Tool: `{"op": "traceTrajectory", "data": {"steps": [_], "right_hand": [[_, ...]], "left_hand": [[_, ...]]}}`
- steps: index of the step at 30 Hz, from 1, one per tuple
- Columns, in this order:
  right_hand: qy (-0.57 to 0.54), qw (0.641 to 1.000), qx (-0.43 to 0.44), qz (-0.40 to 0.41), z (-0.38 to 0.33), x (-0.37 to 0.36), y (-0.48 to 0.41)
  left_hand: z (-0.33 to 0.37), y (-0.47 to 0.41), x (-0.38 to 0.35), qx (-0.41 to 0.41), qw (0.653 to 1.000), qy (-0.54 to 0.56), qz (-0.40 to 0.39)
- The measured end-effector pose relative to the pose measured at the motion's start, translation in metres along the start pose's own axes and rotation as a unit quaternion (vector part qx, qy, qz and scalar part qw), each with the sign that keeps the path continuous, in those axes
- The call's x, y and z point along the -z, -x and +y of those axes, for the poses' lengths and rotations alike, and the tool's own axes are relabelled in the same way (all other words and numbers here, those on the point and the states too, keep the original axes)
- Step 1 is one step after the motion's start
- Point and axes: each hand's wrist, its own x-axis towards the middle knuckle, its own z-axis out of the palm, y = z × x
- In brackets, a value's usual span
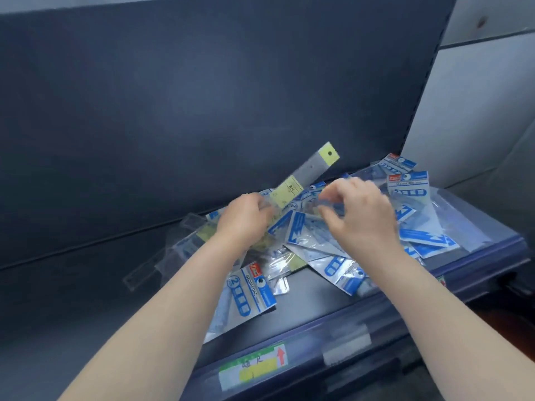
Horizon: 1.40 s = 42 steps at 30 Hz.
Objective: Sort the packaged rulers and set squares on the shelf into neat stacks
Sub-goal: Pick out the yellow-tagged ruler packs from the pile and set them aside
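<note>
Noted: dark blue metal shelf (86,299) carries 1 loose heap of glossy blue-and-white set-square packets (307,235), sprawled from centre to right; judged light, flexible and slippery, liable to slide over one another, best pinched at the printed header end. The long grey ruler in a clear sleeve with yellow-green card (307,172) is judged stiffer; it stands tilted above the heap, its lower end gripped by the left hand (246,212). The right hand (362,209) hovers over the heap, fingers curled towards the thumb; blur hides whether it pinches a packet.
</note>
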Motion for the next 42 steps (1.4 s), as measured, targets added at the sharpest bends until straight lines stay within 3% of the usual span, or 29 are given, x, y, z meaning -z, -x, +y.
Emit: {"op": "traceTrajectory", "data": {"steps": [3, 5, 7, 8, 10, 12, 14, 16, 18, 20, 22, 26, 31, 37, 42], "right_hand": [[-0.127, 0.964, -0.086, -0.218, 0.001, -0.01, -0.005], [-0.272, 0.91, -0.16, -0.268, -0.003, -0.02, -0.004], [-0.315, 0.901, -0.186, -0.234, -0.003, -0.03, -0.004], [-0.293, 0.911, -0.175, -0.232, -0.002, -0.034, -0.005], [-0.235, 0.926, -0.142, -0.26, 0.001, -0.039, -0.006], [-0.2, 0.928, -0.107, -0.295, 0.003, -0.042, -0.008], [-0.178, 0.926, -0.077, -0.324, 0.002, -0.046, -0.007], [-0.165, 0.927, -0.059, -0.332, 0.0, -0.051, -0.004], [-0.157, 0.927, -0.052, -0.336, -0.003, -0.055, -0.002], [-0.147, 0.928, -0.044, -0.339, -0.006, -0.057, 0.0], [-0.133, 0.93, -0.035, -0.34, -0.007, -0.056, 0.001], [-0.114, 0.939, -0.026, -0.324, -0.003, -0.053, 0.002], [-0.126, 0.941, -0.013, -0.313, -0.01, -0.048, 0.006], [-0.132, 0.942, -0.021, -0.307, -0.017, -0.045, 0.011], [-0.127, 0.945, -0.043, -0.299, -0.016, -0.046, 0.014]], "left_hand": [[0.016, 0.004, -0.012, 0.029, 0.991, 0.121, -0.051], [0.027, 0.017, -0.019, 0.045, 0.969, 0.224, -0.089], [0.027, 0.029, -0.022, 0.054, 0.959, 0.257, -0.106], [0.022, 0.032, -0.021, 0.051, 0.971, 0.213, -0.092], [0.002, 0.035, -0.012, 0.049, 0.998, 0.023, -0.026], [-0.023, 0.039, 0.0, 0.075, 0.987, -0.139, -0.002], [-0.047, 0.042, 0.007, 0.116, 0.973, -0.2, -0.005], [-0.061, 0.043, 0.011, 0.123, 0.975, -0.183, 0.019], [-0.065, 0.04, 0.01, 0.058, 0.982, -0.175, 0.037], [-0.064, 0.037, 0.007, -0.026, 0.979, -0.201, -0.023], [-0.06, 0.036, 0.005, -0.055, 0.969, -0.223, -0.093], [-0.056, 0.04, 0.022, -0.013, 0.953, -0.283, -0.106], [-0.051, 0.054, 0.046, 0.066, 0.924, -0.329, -0.184], [-0.039, 0.034, 0.032, 0.027, 0.979, -0.194, -0.048], [-0.025, 0.024, 0.009, 0.044, 0.965, -0.208, -0.151]]}}
